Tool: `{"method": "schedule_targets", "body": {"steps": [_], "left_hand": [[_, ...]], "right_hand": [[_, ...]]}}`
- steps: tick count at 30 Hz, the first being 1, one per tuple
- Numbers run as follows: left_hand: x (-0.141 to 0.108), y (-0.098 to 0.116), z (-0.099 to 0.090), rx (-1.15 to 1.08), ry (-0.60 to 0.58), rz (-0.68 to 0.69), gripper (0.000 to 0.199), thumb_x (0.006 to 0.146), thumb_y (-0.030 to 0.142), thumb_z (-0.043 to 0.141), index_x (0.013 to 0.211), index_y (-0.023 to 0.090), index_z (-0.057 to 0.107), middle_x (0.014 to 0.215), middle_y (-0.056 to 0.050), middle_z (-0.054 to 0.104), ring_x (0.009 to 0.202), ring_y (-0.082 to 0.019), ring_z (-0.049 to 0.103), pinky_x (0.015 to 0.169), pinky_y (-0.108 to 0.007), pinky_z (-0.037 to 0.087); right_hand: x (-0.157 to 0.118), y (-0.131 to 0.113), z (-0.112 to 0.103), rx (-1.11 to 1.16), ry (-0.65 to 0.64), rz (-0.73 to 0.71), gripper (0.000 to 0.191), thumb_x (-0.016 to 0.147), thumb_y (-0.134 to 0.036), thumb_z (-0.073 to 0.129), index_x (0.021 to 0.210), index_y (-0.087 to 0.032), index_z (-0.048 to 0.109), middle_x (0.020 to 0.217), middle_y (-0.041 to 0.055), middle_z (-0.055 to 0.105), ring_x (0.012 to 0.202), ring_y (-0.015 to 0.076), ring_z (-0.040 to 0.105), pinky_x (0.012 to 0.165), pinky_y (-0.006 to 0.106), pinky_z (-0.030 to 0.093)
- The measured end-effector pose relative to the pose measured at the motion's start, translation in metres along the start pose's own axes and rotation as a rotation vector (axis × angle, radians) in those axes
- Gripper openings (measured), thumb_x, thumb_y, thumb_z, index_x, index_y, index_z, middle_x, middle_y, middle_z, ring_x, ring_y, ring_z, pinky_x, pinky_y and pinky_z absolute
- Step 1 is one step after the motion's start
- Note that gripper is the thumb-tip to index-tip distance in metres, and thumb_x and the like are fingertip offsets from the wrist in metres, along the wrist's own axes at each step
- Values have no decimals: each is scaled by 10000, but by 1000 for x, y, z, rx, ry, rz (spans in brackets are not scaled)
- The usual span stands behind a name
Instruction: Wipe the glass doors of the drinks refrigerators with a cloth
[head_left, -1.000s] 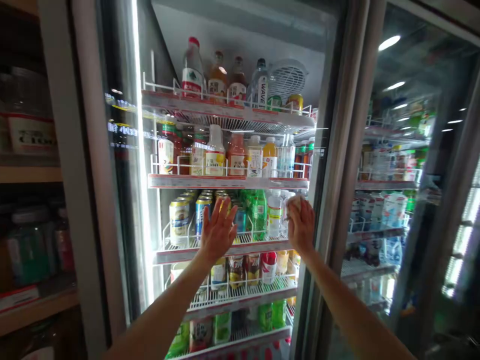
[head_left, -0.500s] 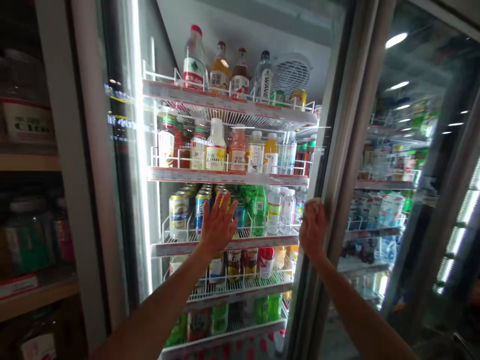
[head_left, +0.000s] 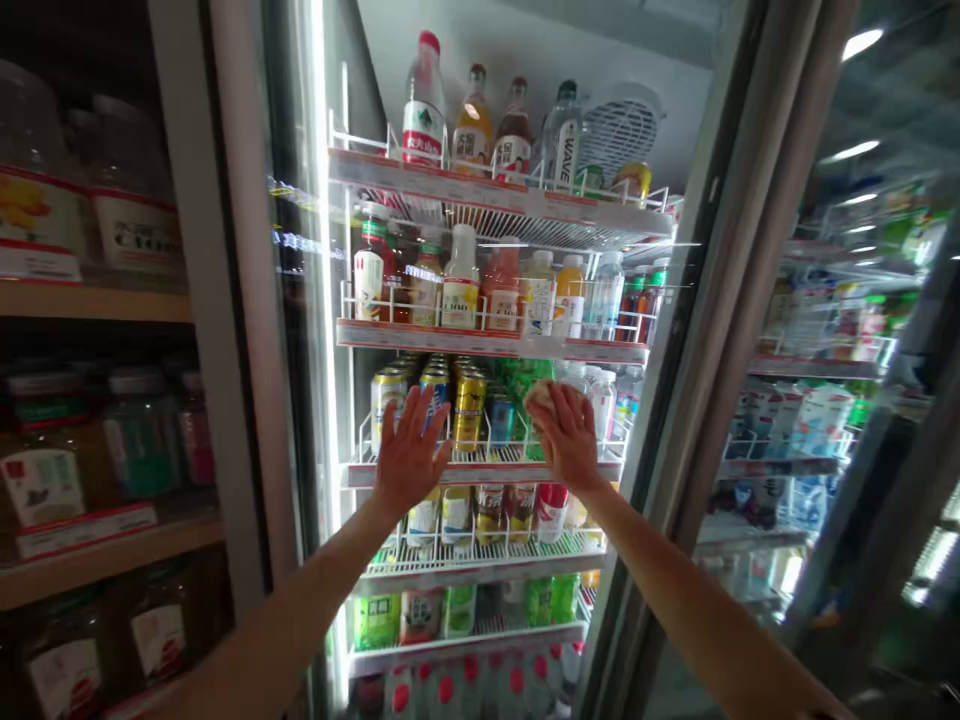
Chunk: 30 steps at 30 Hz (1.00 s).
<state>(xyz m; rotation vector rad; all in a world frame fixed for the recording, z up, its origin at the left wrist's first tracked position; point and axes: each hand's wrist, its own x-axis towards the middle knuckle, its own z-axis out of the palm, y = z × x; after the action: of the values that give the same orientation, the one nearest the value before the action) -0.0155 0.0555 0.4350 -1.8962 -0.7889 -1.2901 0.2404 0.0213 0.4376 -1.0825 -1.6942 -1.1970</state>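
Note:
My left hand (head_left: 409, 450) is raised with its fingers spread, flat at the glass door (head_left: 480, 395) of a lit drinks cooler, in front of the can shelf. It holds nothing. My right hand (head_left: 568, 432) is at the same height, further right, with its fingers over a crumpled pale cloth (head_left: 538, 397) at the glass. Behind the hands stand a gold can (head_left: 470, 412), blue-and-white cans and green bottles, partly hidden by my right hand.
A metal door frame (head_left: 697, 400) runs down the right side, with another glass-fronted cooler beyond it. Wooden shelves with bottles (head_left: 142, 430) are at the left. Upper wire shelves hold juice and water bottles (head_left: 424, 105). Ceiling lights reflect in the glass.
My right hand has moved the cloth left from the door's right frame toward the middle of the glass. The left hand remains spread at the glass; the view has shifted left.

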Motion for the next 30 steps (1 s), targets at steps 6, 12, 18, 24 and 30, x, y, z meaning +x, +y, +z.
{"method": "schedule_targets", "body": {"steps": [6,12,18,24,30], "left_hand": [[-18,-27,-19,70,-12,-63,599,866,265,484,1416,235,249,1506,-117,213,1399,-253,146,1130,-505,131],[-40,-57,-41,134,-58,-122,574,877,276,473,1411,240,264,1498,-118,239,1398,-257,160,1120,-519,149],[-50,-74,-52,158,-74,-192,556,883,286,454,1407,243,272,1509,-115,210,1398,-261,165,1116,-527,153],[-59,-85,-59,185,-130,-146,537,888,301,445,1395,224,289,1488,-136,265,1398,-256,162,1102,-529,189],[-52,-91,-69,226,-180,-122,491,885,285,440,1355,169,358,1452,-171,329,1373,-296,237,1073,-549,238]], "right_hand": [[22,-39,15,54,-2,-45,520,862,-192,456,1370,-275,385,1497,58,288,1409,258,158,1124,521,204],[10,-87,26,106,-172,-373,477,877,-263,469,1345,-328,403,1427,-6,420,1387,187,229,1157,456,139],[76,-105,32,112,-86,-128,563,844,-246,506,1385,-292,353,1492,39,303,1409,246,155,1145,511,129],[68,-137,39,155,-124,-311,545,857,-222,476,1384,-285,352,1460,16,368,1399,204,191,1160,460,126],[132,-136,35,129,-51,-114,540,848,-218,482,1374,-266,371,1491,58,302,1394,251,199,1142,509,130]]}}
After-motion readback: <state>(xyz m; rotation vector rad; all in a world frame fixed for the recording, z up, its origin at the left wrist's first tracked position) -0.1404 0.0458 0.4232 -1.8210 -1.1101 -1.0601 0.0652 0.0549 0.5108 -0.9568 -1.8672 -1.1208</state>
